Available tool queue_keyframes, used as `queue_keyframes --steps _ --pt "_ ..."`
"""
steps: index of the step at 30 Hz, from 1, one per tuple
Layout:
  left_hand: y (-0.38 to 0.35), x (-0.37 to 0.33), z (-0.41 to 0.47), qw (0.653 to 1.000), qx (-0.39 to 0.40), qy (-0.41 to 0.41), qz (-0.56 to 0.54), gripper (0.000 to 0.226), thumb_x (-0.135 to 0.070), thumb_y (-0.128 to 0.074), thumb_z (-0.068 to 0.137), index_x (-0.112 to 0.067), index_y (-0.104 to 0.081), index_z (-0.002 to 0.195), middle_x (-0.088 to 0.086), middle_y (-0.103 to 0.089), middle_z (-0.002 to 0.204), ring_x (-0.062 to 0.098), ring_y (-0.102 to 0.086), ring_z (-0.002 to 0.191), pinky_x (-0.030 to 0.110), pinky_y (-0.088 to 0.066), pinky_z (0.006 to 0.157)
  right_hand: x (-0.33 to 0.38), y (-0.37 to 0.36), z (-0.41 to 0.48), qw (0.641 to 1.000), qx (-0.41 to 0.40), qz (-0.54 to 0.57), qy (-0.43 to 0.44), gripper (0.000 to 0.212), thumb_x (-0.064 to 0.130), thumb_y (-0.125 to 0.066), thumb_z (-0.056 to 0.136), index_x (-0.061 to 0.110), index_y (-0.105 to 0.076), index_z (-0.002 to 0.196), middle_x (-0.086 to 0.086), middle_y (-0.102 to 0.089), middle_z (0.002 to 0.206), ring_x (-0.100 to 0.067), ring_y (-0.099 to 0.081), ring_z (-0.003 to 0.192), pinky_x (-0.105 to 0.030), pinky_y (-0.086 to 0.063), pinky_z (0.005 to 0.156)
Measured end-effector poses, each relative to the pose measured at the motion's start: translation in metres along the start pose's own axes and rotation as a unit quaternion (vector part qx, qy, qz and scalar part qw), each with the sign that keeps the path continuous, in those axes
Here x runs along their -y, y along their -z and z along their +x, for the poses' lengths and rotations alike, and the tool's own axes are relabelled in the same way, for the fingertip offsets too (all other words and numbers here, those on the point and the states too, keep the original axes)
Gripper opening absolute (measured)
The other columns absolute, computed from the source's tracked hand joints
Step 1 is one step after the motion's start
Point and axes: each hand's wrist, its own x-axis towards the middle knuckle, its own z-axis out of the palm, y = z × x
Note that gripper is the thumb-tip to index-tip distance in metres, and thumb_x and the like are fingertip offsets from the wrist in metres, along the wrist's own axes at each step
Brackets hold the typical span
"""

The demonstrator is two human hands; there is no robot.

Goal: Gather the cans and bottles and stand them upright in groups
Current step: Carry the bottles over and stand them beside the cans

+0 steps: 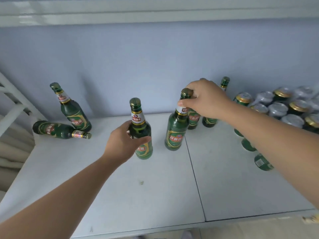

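My left hand (122, 141) grips the body of an upright green beer bottle (140, 121) at the table's middle. My right hand (205, 99) pinches the neck of a second upright green bottle (176, 130) just to its right. Behind that bottle stand two more bottles (209, 120), partly hidden by my right hand. At the far left one bottle (72, 111) stands near the wall and another bottle (58, 130) lies on its side in front of it. A group of upright cans (279, 107) stands at the right.
The white table (155, 187) has a seam running front to back right of centre. The pale blue wall (138, 66) closes the back. A white frame (15, 100) stands at the left edge. My right forearm covers some green cans (262, 163).
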Motion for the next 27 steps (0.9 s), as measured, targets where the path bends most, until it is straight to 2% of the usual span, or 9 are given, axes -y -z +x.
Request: queue_keyframes --steps 6,10,15,19,27 --pt "-0.067 -0.044 0.002 0.998 0.054 -0.022 -0.011 0.046 -0.036 -0.087 0.072 -0.039 -0.064 0.111 -0.021 -0.069 0.1 -0.004 -0.065 0.085 0.014 -0.045 0.063 -0.063 0.04 -0.025 0.998 -0.021 -0.031 -0.044 0.034 0.035 -0.077 0.085 0.008 -0.059 0.076 -0.003 -0.056 0.066 -0.018 -0.05 0.058 -0.032 -0.035 0.056" --pt "-0.108 -0.066 0.002 0.996 0.077 -0.033 -0.013 0.044 -0.034 -0.088 0.072 -0.042 -0.061 0.106 -0.022 -0.068 0.098 -0.007 -0.062 0.085 0.011 -0.043 0.063 -0.099 0.061 -0.035 0.998 -0.023 -0.038 -0.055 0.033 0.034 -0.076 0.085 0.005 -0.062 0.08 -0.008 -0.059 0.066 -0.018 -0.051 0.057 -0.034 -0.04 0.059" --pt "-0.154 -0.086 0.011 0.996 0.079 -0.036 -0.012 0.048 -0.035 -0.087 0.071 -0.034 -0.064 0.113 -0.018 -0.069 0.101 -0.003 -0.063 0.088 0.015 -0.044 0.064 -0.134 0.075 -0.042 0.997 -0.023 -0.029 -0.067 0.037 0.029 -0.077 0.087 0.005 -0.053 0.071 -0.003 -0.047 0.059 -0.018 -0.041 0.054 -0.033 -0.031 0.056" --pt "-0.181 -0.099 0.021 0.997 0.074 -0.031 -0.013 0.053 -0.035 -0.087 0.071 -0.029 -0.065 0.119 -0.017 -0.068 0.102 -0.002 -0.062 0.087 0.015 -0.044 0.063 -0.161 0.079 -0.038 0.997 -0.022 -0.021 -0.077 0.037 0.031 -0.077 0.088 0.0 -0.058 0.079 -0.005 -0.05 0.061 -0.019 -0.042 0.055 -0.032 -0.033 0.057" --pt "-0.21 -0.111 0.038 0.997 0.065 -0.025 -0.019 0.054 -0.031 -0.087 0.073 -0.027 -0.063 0.121 -0.021 -0.063 0.097 -0.007 -0.059 0.086 0.011 -0.042 0.064 -0.187 0.076 -0.025 0.997 -0.008 -0.016 -0.079 0.029 0.031 -0.076 0.088 0.005 -0.063 0.086 -0.008 -0.06 0.072 -0.021 -0.051 0.062 -0.032 -0.038 0.059"
